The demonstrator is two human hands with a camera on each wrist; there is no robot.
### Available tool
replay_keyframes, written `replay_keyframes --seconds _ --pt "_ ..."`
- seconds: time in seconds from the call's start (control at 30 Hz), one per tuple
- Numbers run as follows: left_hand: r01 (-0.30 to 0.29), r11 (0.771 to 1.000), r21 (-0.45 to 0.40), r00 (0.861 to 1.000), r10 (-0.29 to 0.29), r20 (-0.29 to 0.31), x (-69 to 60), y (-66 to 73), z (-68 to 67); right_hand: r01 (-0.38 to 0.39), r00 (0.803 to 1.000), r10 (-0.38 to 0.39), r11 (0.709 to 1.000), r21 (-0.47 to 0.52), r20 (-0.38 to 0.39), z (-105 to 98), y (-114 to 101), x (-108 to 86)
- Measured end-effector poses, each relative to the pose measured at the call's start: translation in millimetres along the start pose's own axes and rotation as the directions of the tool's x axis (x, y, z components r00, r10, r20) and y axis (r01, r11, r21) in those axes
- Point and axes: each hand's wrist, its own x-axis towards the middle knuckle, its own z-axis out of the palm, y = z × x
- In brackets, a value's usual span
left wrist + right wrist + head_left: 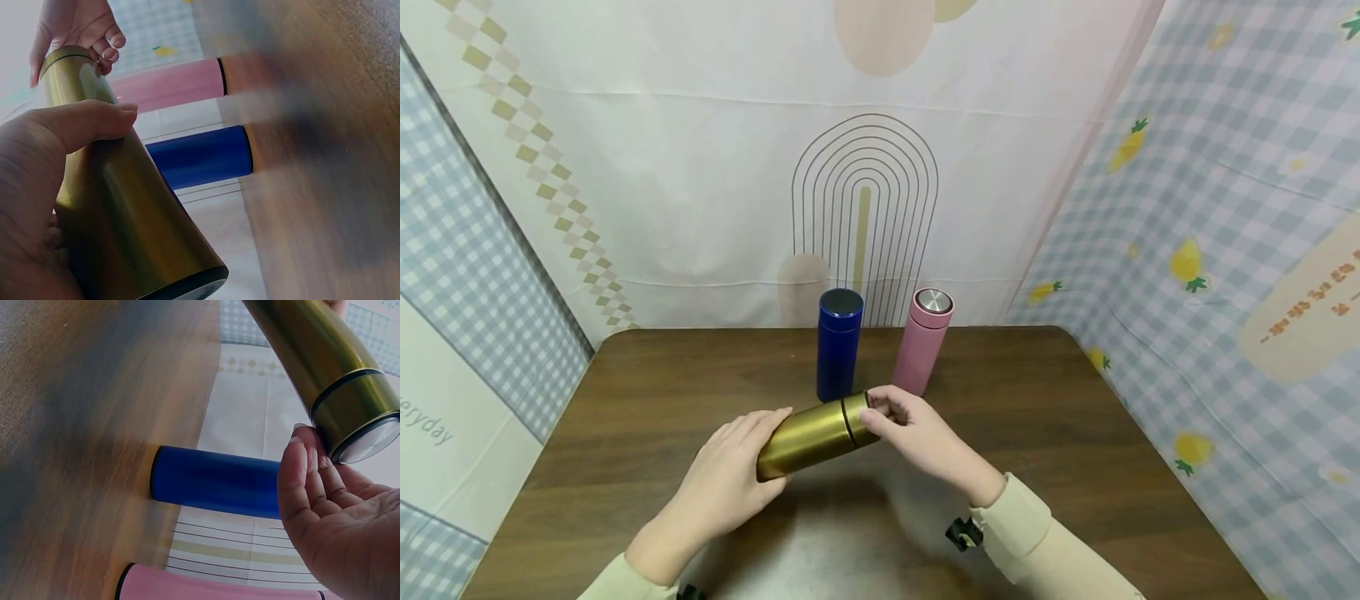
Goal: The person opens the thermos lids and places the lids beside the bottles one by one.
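A gold thermos flask (808, 439) is held tilted above the table, its capped end higher and toward the right. My left hand (727, 467) grips the flask's body near its base, with the thumb laid across it in the left wrist view. At the other end, my right hand (928, 437) has thumb and fingertips on either side of the gold cap (359, 412), which has a silvery top. Behind the flask stand a blue thermos flask (839, 346) with a dark lid top and a pink thermos flask (922, 342) with a silvery lid top, both upright.
The brown wooden table (647, 392) reaches back to a white patterned cloth (700, 192). A blue checked cloth (1187, 167) with fruit prints hangs at the right, and another checked cloth (475, 183) at the left. A small black device (964, 534) sits at my right wrist.
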Motion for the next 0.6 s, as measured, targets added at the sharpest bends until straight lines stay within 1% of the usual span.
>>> replay_keyframes --seconds 0.1,0.23,0.33,0.43,0.6 --pt "-0.005 1.0 0.001 1.0 0.005 0.008 0.6 -2.3 -2.3 0.026 0.999 -0.027 0.999 0.046 0.04 -2.1 0.2 -0.4" --pt "-0.009 1.0 0.001 1.0 0.009 0.017 1.0 -6.1 -5.0 0.066 0.992 -0.072 0.996 0.057 0.106 -5.4 1.6 -1.8" --pt "-0.003 1.0 -0.004 1.0 0.003 0.03 0.5 -7.7 -5.7 0.085 0.986 -0.09 0.996 0.04 0.143 -5.7 2.3 -2.1" --pt "0.011 1.0 -0.025 0.999 -0.01 0.049 -1.3 -8.0 -4.8 0.08 0.985 -0.083 0.996 0.026 0.15 -3.2 1.8 -2.0" --pt "0.035 0.998 -0.049 0.997 -0.032 0.064 -3.6 -7.9 -2.2 0.031 0.993 -0.029 0.999 -0.014 0.112 1.4 -0.1 -1.6"
